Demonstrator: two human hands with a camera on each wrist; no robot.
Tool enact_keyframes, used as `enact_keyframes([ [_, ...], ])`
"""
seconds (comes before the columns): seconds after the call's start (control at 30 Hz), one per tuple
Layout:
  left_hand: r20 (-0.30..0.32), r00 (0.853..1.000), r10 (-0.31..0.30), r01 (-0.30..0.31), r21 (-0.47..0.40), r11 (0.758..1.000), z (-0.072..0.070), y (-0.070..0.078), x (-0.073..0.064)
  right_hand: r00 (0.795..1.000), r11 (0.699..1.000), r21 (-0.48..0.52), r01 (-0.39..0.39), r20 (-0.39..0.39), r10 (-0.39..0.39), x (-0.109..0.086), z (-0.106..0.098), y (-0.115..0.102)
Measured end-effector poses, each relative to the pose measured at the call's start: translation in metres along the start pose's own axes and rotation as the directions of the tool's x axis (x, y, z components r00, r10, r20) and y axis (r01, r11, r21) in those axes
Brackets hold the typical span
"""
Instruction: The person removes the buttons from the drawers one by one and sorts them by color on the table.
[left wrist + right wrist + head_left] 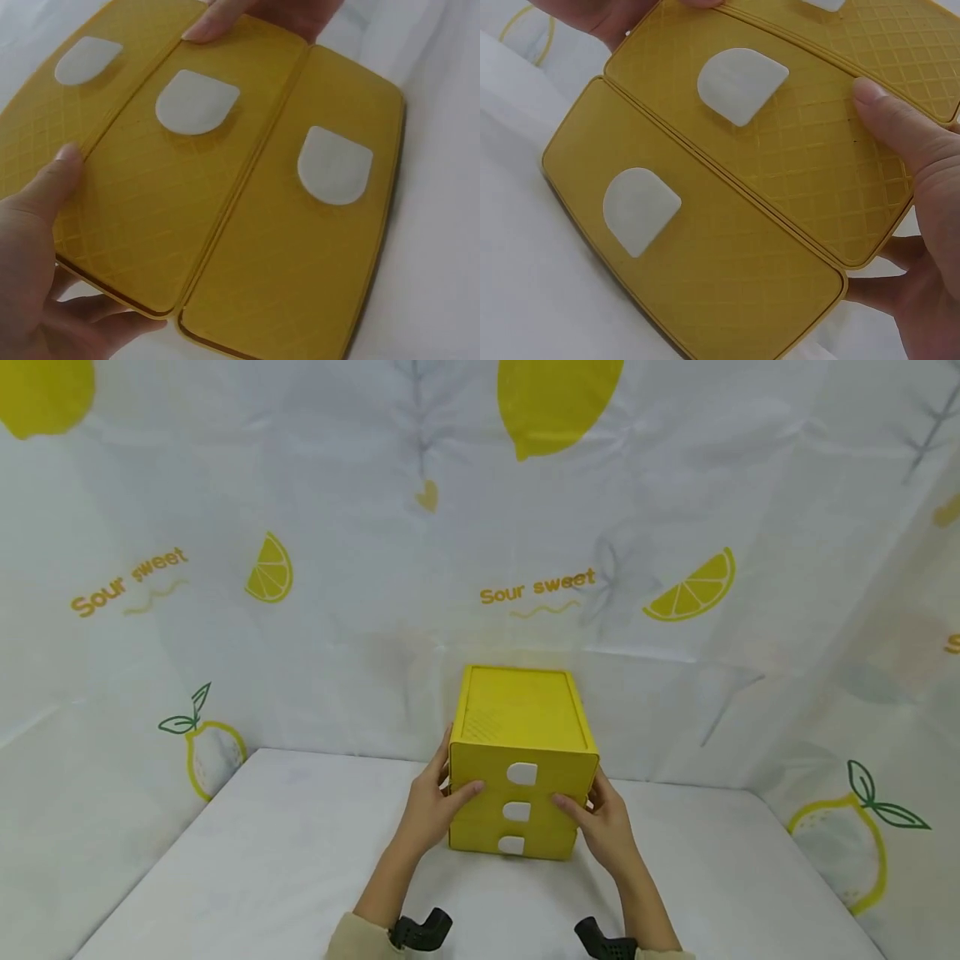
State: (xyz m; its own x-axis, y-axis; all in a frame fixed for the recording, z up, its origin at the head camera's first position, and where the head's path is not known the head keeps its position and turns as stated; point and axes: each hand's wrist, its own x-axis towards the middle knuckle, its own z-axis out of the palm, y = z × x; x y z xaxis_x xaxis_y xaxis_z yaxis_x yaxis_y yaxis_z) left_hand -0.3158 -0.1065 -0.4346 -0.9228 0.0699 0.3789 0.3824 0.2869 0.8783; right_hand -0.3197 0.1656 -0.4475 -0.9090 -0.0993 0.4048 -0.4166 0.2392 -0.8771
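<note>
A yellow three-drawer storage box (525, 710) stands on the white table, with its front toward me. Each drawer front carries a white rounded tab (197, 103). My left hand (433, 806) grips the box's left side, thumb on the front face and the other fingers along the side. On the opposite side, my right hand (609, 828) holds it the same way, its thumb (900, 127) pressed on the middle drawer's front. All the drawers look closed. The fingertips behind the sides are partly hidden in the head view.
A white cloth (315, 843) covers the table. Behind and at both sides hangs a white curtain (360, 610) printed with lemons and "Sour sweet" lettering. The box's back end is close to the rear curtain. Black straps (422, 931) are worn on both wrists.
</note>
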Motion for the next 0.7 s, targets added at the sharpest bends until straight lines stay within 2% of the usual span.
enact_keyframes([
  [0.27,-0.01,1.0,0.0,0.0,-0.029,1.0,0.005,-0.006,0.005,1.0,0.999,0.037,0.001,-0.017,0.0,0.006,0.001,0.008],
  [0.4,-0.017,1.0,0.004,-0.005,-0.042,0.999,0.006,-0.007,0.006,0.998,0.998,0.04,-0.046,-0.038,0.047,0.007,0.003,0.011],
  [0.5,-0.042,0.999,0.016,-0.017,-0.027,0.999,0.006,-0.004,0.006,0.996,0.997,0.006,-0.078,-0.045,0.079,0.006,0.003,0.01],
  [0.6,-0.12,0.992,0.041,-0.039,0.016,0.999,0.006,0.005,0.003,0.996,0.997,-0.028,-0.075,-0.053,0.073,0.004,0.0,0.004],
  [0.63,-0.165,0.984,0.061,-0.056,0.03,0.998,0.006,0.01,0.003,0.996,0.997,-0.032,-0.069,-0.056,0.067,0.003,-0.002,0.001],
  [0.7,-0.269,0.955,0.122,-0.108,0.066,0.992,0.006,0.02,0.001,0.996,0.998,-0.03,-0.061,-0.065,0.059,0.003,-0.006,-0.007],
])
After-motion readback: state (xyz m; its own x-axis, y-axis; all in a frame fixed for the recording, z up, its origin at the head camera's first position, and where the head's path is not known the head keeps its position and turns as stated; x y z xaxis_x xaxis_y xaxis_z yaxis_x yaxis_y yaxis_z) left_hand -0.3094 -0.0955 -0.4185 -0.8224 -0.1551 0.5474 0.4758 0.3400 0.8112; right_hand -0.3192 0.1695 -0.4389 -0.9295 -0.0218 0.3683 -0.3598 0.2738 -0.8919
